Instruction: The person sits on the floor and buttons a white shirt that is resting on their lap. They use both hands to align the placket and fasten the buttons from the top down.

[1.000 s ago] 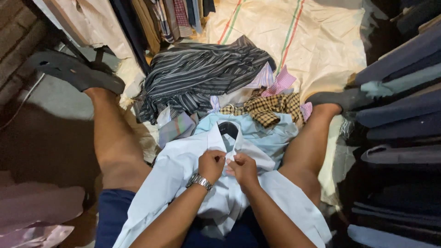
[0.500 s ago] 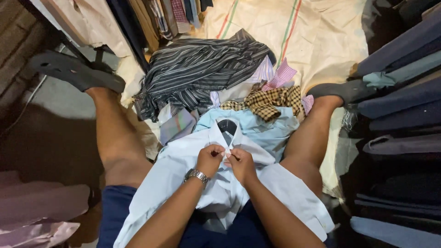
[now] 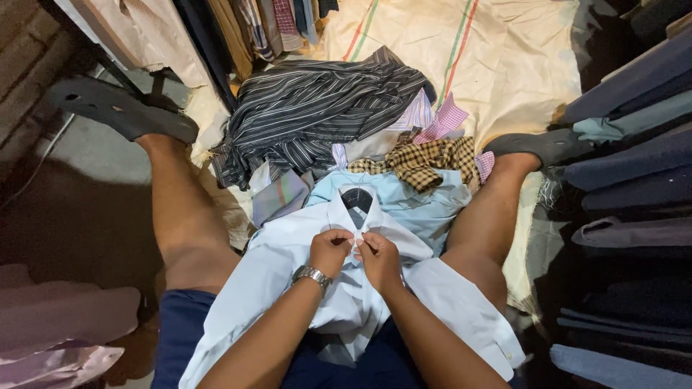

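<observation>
Pale-blue shirt [image 3: 288, 274], soft and limp, lies across your lap; your left hand [image 3: 330, 251] and right hand [image 3: 376, 258] pinch its placket below the collar [image 3: 358, 209].

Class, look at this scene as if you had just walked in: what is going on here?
A person sits on the floor with legs spread and a pale blue shirt spread over the lap. Both hands meet just below its collar: the left hand and the right hand pinch the front placket, as if at a button. Beyond lies a heap of clothes, with a dark striped shirt on top and a yellow checked one beside it.
</observation>
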